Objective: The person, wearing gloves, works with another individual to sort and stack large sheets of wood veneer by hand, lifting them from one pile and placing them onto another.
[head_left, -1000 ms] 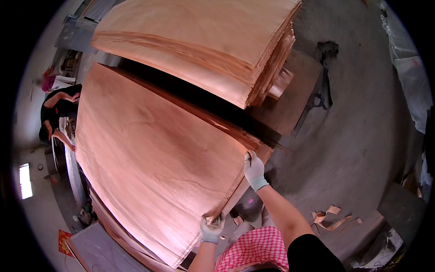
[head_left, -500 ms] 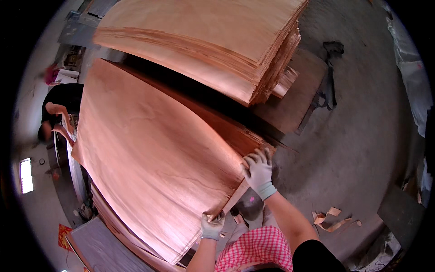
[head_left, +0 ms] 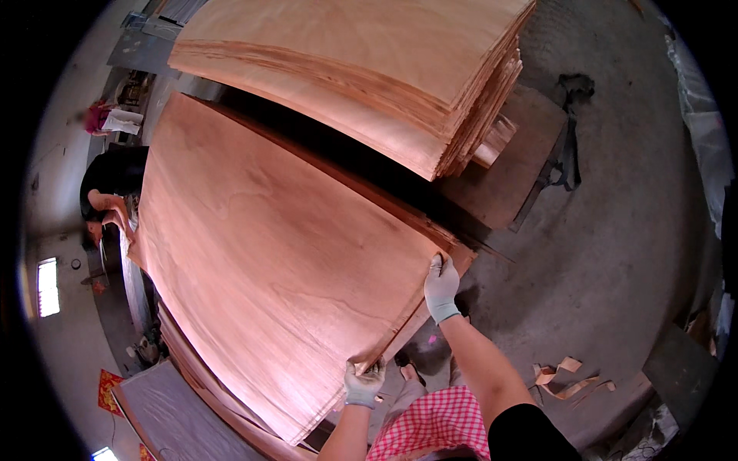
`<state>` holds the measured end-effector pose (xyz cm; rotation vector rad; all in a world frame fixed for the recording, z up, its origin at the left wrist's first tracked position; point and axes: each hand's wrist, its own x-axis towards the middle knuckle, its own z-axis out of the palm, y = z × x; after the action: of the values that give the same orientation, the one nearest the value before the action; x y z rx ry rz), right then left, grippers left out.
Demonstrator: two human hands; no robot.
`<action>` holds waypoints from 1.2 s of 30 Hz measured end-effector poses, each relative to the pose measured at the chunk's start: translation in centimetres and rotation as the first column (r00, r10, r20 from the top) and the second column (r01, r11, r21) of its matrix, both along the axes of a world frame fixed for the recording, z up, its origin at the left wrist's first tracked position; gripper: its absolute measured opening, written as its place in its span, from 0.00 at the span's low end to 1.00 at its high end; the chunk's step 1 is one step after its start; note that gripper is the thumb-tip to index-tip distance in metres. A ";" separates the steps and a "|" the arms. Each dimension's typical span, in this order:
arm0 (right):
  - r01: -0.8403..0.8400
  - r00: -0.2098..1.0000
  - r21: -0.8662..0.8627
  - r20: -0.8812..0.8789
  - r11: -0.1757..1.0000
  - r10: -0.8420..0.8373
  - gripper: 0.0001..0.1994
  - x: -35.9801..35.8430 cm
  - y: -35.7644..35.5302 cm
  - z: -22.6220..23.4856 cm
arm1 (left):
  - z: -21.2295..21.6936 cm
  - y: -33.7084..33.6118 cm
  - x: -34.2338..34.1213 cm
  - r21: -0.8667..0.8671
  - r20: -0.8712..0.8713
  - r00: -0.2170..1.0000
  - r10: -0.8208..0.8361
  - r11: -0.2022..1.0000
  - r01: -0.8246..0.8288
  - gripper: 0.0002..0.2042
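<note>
A large, thin, reddish-brown wood veneer sheet (head_left: 261, 261) fills the middle and left of the view, lying as the top layer of a low pile of like sheets whose edges show at about 7 o'clock. Both of the person's hands wear pale grey work gloves and sit on the sheet's near edge.

The left hand (head_left: 364, 383) is at 6 o'clock, fingers curled down over the near corner of the sheet — closed on the edge, with the sheet spreading away from it toward 10 and 11 o'clock. The right hand (head_left: 441, 286) is a little right of centre, at about 4 o'clock, at the sheet's right-hand corner; its fingers are bent against the edge and appear to pinch it, though the thumb's grip cannot be fully seen. The sheet lies to the left of this hand, at its 9 o'clock.

At 12 to 1 o'clock stands a taller stack of pale tan veneer sheets (head_left: 369, 69), resting on a brown wooden board (head_left: 515, 177), well apart from both hands. At 9 o'clock another person's arm (head_left: 108, 209) touches the sheet's far edge. Grey concrete floor (head_left: 615, 253) occupies 3 o'clock, with curled veneer scraps (head_left: 565, 376) at 4 o'clock. A red-and-white checked cloth (head_left: 438, 426) shows at 6 o'clock.
</note>
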<state>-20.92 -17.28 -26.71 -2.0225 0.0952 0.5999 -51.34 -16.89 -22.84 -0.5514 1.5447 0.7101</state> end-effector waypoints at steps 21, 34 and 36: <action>0.362 0.923 0.108 -0.179 0.926 -0.340 0.23 -0.2 -3.3 -4.3 | -2.5 0.5 0.8 0.082 0.005 0.974 -0.227 0.971 0.226 0.29; -0.313 0.776 -0.052 0.561 0.948 0.287 0.32 -4.9 -1.6 3.2 | -2.9 2.1 -0.9 -0.025 -0.151 0.978 -0.145 0.989 0.143 0.25; -0.001 0.988 0.298 0.149 0.955 -0.045 0.27 -5.4 -0.4 3.1 | -2.5 2.1 -1.6 0.025 -0.222 0.964 -0.148 0.987 0.157 0.24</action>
<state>-26.29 -17.69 -23.60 -1.7647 -0.0627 0.4136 -52.95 -14.77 -25.37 -0.3248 1.7525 0.7013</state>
